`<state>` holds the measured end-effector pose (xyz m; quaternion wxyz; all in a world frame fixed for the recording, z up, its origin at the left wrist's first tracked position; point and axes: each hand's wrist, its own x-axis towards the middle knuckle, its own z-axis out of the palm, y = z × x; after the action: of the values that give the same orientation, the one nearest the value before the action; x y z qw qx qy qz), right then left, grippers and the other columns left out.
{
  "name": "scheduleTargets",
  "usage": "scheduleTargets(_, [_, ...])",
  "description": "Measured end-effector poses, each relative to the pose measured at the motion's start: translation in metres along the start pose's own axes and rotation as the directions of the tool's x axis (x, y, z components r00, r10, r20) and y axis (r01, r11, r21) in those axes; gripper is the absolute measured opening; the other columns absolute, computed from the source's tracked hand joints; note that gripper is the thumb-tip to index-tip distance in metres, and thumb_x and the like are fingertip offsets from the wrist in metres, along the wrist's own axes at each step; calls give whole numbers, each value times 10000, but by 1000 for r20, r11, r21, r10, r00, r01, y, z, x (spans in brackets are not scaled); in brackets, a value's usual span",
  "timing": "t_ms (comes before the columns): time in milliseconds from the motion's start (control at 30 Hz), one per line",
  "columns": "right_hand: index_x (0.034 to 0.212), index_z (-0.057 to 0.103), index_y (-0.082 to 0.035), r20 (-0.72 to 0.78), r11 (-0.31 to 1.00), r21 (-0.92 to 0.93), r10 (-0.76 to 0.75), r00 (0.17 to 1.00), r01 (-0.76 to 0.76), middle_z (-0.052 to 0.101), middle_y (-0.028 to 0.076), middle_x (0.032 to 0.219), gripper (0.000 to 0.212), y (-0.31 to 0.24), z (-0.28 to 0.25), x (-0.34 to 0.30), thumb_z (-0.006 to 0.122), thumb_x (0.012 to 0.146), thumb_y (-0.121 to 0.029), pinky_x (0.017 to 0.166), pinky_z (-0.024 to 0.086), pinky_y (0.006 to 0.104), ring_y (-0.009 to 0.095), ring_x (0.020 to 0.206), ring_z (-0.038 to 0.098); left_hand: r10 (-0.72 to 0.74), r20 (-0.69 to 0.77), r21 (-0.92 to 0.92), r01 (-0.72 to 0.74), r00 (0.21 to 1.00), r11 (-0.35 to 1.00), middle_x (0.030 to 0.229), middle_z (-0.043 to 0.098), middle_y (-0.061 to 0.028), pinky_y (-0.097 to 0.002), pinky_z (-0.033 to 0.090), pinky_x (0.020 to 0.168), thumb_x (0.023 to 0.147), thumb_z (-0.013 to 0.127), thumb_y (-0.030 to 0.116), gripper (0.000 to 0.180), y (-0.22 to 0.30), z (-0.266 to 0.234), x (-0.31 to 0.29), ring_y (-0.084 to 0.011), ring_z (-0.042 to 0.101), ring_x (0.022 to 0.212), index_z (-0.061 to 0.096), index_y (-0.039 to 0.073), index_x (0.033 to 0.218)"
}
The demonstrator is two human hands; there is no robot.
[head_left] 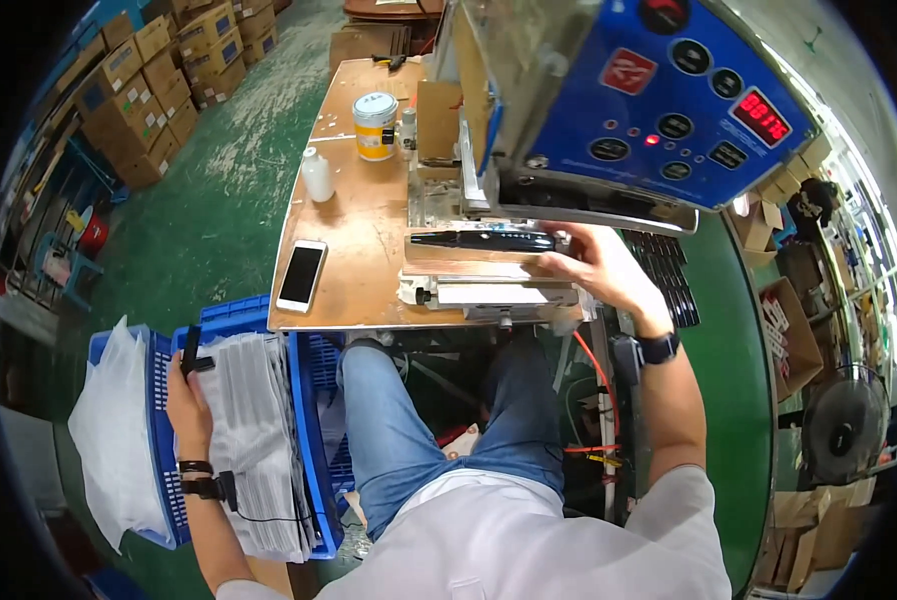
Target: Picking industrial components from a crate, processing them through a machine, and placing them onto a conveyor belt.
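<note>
Blue crate (304, 400) at the lower left of the frame holds bagged stock, where the left hand (191, 395) pinches a dark slim piece (191, 350) that should lift straight up. At centre, the right hand (599, 265) rests loose-fingered against the black pen-shaped part (484, 240) on the machine's fixture (489, 290), touching its right end; seating it squarely looks wise.

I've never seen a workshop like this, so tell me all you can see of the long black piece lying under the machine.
The black piece is long, slim and glossy, plastic by its look, tapering to a point at its left end. It lies flat, left to right, on a wooden block of the fixture beneath the blue machine. The right hand touches its right end with its fingers. Any finer detail is too small to tell.
</note>
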<state>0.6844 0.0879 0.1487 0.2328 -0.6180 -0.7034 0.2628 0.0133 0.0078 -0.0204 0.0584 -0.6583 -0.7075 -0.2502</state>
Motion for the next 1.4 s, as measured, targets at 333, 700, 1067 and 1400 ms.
scheduleTargets(333, [1231, 740, 9, -275, 953, -155, -295, 915, 260, 679, 70, 932, 355, 18, -28, -39, 814, 958, -206, 653, 467, 276, 121, 726, 556, 456, -117, -521, -445, 882, 728, 1050, 641, -150, -399, 541, 845, 893, 780, 36, 328, 311, -19, 91, -337, 658, 969, 727, -10, 1214])
scheduleTargets(700, [1178, 753, 35, -650, 917, 231, 394, 650, -325, 690, 33, 896, 305, 269, -122, -233, 800, 954, -166, 670, 472, 260, 92, 717, 576, 786, 48, -323, -735, 616, 596, 1263, 655, -150, -533, 462, 1017, 932, 768, 314, 538, 441, 16, 118, -368, 604, 1180, 679, 54, 1395])
scheduleTargets(1067, [1116, 787, -8, -680, 691, -215, 402, 614, -690, 753, 272, 1049, 304, 371, -92, -209, 692, 967, -256, 874, 573, 505, 469, 1018, 718, 447, -124, -333, -462, 886, 822, 1386, 612, -195, -472, 472, 1091, 949, 766, 194, 495, 272, -9, 78, -385, 584, 1277, 657, 31, 1403])
scheduleTargets(1400, [1458, 519, 144, -558, 603, -513, 306, 771, -611, 617, 342, 1413, 545, 500, -155, -232, 513, 961, -80, 1078, 500, 496, 450, 1211, 644, -175, 55, 19, 174, 983, 985, 1275, 670, -189, -485, 512, 1045, 912, 691, 85, 339, -68, 48, 19, -415, 613, 1237, 711, 45, 1248])
